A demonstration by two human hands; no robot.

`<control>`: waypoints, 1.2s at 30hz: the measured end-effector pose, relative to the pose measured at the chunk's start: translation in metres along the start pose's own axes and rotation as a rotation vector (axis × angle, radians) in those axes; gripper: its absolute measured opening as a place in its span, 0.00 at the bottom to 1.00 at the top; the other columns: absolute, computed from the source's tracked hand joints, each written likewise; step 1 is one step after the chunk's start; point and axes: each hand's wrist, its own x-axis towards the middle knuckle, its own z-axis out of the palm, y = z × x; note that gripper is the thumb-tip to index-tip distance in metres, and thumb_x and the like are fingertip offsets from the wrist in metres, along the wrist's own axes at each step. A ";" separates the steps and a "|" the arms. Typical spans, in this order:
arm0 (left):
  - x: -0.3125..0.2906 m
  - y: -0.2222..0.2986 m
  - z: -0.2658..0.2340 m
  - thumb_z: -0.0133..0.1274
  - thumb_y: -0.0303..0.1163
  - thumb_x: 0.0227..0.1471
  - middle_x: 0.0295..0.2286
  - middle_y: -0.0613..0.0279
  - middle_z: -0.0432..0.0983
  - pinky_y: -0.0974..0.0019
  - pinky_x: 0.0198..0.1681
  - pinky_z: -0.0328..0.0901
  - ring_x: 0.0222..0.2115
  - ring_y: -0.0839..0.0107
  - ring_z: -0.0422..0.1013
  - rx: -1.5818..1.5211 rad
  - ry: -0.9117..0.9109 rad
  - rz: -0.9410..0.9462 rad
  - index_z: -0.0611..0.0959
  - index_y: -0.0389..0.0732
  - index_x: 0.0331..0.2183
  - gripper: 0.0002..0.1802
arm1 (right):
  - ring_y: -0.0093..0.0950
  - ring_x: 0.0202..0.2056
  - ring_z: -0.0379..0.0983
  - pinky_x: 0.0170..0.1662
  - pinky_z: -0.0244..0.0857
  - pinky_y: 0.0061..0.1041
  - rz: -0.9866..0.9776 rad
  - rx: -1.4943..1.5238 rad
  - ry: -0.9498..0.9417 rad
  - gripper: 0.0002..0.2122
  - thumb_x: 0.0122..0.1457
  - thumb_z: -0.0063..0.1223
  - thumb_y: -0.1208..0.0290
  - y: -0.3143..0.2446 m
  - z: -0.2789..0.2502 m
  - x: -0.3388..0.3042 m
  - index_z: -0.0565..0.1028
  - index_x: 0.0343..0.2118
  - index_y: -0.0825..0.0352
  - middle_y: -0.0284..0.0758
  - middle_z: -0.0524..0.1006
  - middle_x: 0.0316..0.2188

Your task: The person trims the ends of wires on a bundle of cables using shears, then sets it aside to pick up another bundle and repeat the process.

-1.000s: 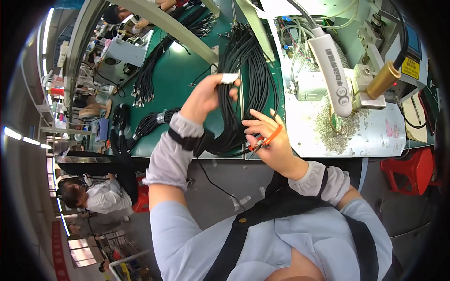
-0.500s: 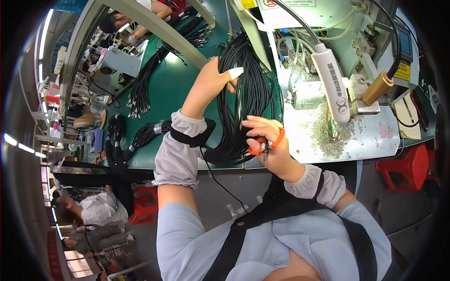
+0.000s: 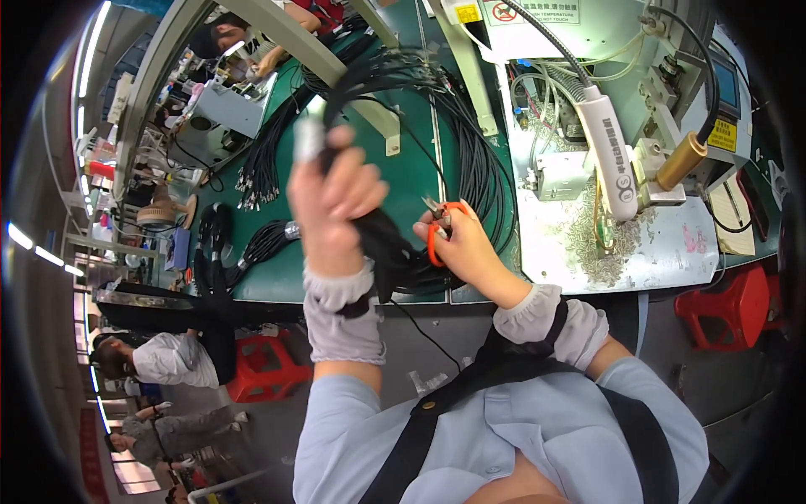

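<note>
My left hand (image 3: 340,189), smeared by motion and with a white cover on one digit, is closed round a thick bundle of black cables (image 3: 382,239). The bundle loops up above the fist and hangs down below it over the table edge. My right hand (image 3: 472,256) grips a small pair of nippers (image 3: 436,246) with orange handles, their metal jaws pointing up and to the left, apart from the lifted bundle. Behind both hands more black cables (image 3: 478,168) curve across the green table (image 3: 411,143), with metal ends near the top.
At right stands a machine with a white handle-like part (image 3: 609,155) over a metal plate (image 3: 663,260) strewn with small metal pieces. Other cable bundles (image 3: 260,164) lie at left. A grey frame post (image 3: 285,42) crosses the table. A red stool (image 3: 726,307) stands at right; people work at left.
My left hand has moved left and lifted part of the cable bundle off the table. My right hand has shifted slightly left and up, still holding the nippers.
</note>
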 end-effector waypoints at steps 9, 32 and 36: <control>-0.126 0.135 0.010 0.36 0.37 0.55 0.22 0.68 0.69 0.77 0.18 0.54 0.11 0.81 0.55 0.261 0.336 0.704 0.69 0.34 0.37 0.15 | 0.36 0.21 0.67 0.49 0.54 0.35 -0.010 -0.381 -0.080 0.11 0.48 0.54 0.66 0.010 0.002 -0.005 0.71 0.20 0.71 0.37 0.71 0.15; -0.074 -0.064 0.067 0.51 0.27 0.46 0.31 0.55 0.74 0.67 0.38 0.66 0.33 0.66 0.71 0.580 0.488 -0.045 0.72 0.32 0.39 0.16 | 0.27 0.17 0.68 0.21 0.59 0.23 0.145 0.199 -0.908 0.11 0.52 0.51 0.68 -0.093 -0.082 -0.067 0.69 0.21 0.72 0.38 0.70 0.14; -0.073 -0.109 0.081 0.50 0.27 0.46 0.33 0.54 0.73 0.66 0.41 0.65 0.36 0.66 0.71 0.661 0.440 -0.142 0.72 0.32 0.38 0.14 | 0.27 0.17 0.68 0.21 0.59 0.23 0.200 0.117 -0.401 0.11 0.52 0.52 0.68 -0.101 -0.090 -0.071 0.70 0.24 0.73 0.38 0.70 0.15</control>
